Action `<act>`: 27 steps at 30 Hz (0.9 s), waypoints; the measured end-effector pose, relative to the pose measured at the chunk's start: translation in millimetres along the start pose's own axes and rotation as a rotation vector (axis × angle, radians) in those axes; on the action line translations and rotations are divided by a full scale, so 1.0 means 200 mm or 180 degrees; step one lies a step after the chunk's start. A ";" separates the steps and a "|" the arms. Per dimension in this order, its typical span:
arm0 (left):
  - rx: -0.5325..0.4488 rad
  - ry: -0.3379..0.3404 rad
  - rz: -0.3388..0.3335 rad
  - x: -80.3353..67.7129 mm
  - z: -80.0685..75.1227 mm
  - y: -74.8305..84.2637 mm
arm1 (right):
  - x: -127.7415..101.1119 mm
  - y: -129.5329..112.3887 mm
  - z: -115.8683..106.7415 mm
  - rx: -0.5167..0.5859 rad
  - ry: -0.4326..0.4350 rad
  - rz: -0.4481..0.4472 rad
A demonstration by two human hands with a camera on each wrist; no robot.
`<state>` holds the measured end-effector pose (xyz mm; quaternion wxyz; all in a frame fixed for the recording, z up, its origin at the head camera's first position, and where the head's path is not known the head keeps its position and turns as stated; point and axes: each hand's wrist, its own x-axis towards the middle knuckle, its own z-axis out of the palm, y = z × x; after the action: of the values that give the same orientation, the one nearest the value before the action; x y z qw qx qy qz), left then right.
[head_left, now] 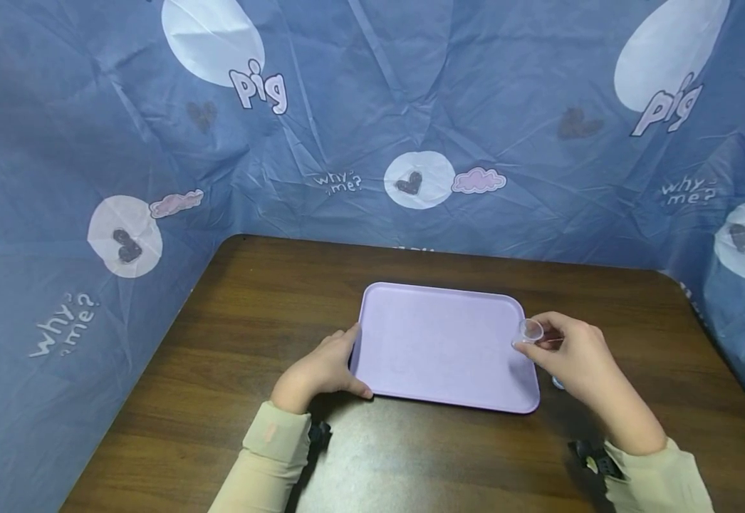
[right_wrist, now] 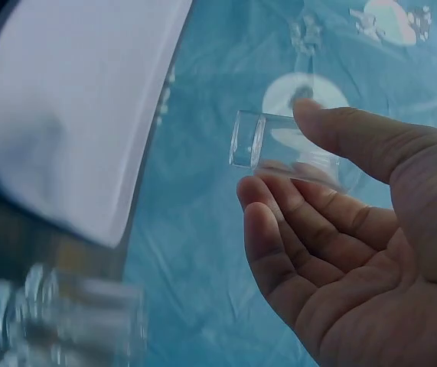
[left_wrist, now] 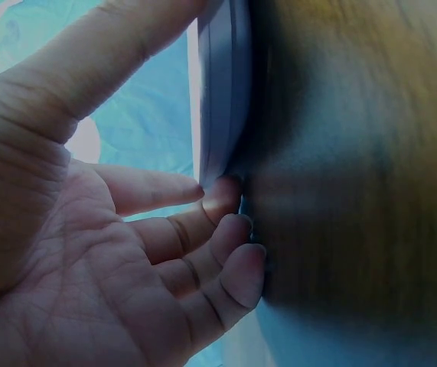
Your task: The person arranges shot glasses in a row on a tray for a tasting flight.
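A lilac rectangular tray (head_left: pixel 443 349) lies on the wooden table. My left hand (head_left: pixel 329 362) grips its near left corner, with the thumb along the front edge and the index fingertip at the left side. In the left wrist view the other fingers (left_wrist: pixel 233 271) curl in loosely, their tips down at the tabletop. Over the tray's right edge, my right hand (head_left: pixel 571 349) holds a small clear shot glass (head_left: pixel 530 330). The right wrist view shows this glass (right_wrist: pixel 246 141) pinched between thumb and fingers, its thick base pointing away from the palm.
Beside the tray's right side, more clear glasses (right_wrist: pixel 88 317) stand on the table, blurred in the right wrist view. From the head, only a bit of one glass (head_left: pixel 558 383) shows past my right wrist. A blue printed cloth (head_left: pixel 347 128) hangs behind the wooden table (head_left: pixel 270 285).
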<state>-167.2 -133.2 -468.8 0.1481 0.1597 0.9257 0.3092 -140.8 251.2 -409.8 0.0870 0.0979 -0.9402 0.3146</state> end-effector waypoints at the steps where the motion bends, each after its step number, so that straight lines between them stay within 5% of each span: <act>1: 0.0001 -0.0002 0.0003 0.00 0.00 0.00 | 0.01 -0.01 0.02 0.0015 -0.0026 -0.0006; 27: 0.0020 0.0017 0.0044 0.00 0.00 0.00 | 0.23 -0.29 0.53 0.0716 -0.0419 -0.0317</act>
<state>-167.7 -133.6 -469.2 0.1430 0.1657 0.9260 0.3077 -181.8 136.5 -449.5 0.0292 0.1739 -0.8966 0.4062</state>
